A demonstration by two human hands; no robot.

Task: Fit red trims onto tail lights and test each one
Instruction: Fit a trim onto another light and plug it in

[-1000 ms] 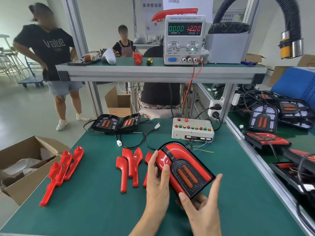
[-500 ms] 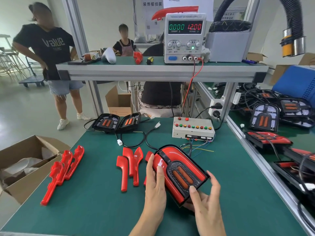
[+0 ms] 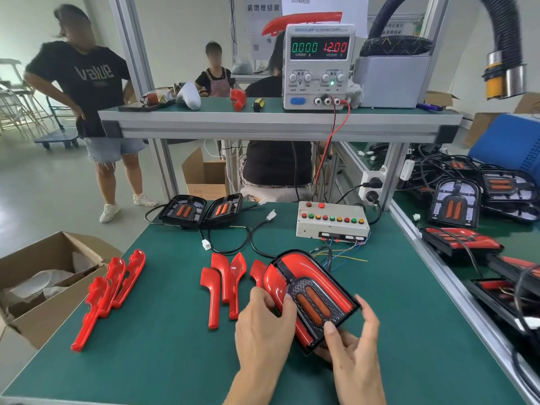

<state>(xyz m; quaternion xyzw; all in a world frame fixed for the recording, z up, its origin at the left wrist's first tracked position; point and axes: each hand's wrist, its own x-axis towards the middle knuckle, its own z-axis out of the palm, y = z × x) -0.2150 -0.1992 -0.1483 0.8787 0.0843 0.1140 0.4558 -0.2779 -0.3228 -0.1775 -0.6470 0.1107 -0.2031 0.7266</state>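
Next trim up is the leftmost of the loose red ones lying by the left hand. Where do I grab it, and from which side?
Probably pinch the red trim across its narrow straight stem, near the end toward you, coming from its open left side. The broad flared head sits close to the neighbouring trims, and the left hand and tail light crowd the right.

Left hand (image 3: 264, 325): back up, fingers curled over the left edge of the tail light (image 3: 309, 296), thumb tip pressing its red trim.
Right hand (image 3: 352, 350): below the tail light's near corner, palm up beneath it, thumb on the black near edge, fingers along the right side.
Forearms: both reach in from below the tail light.
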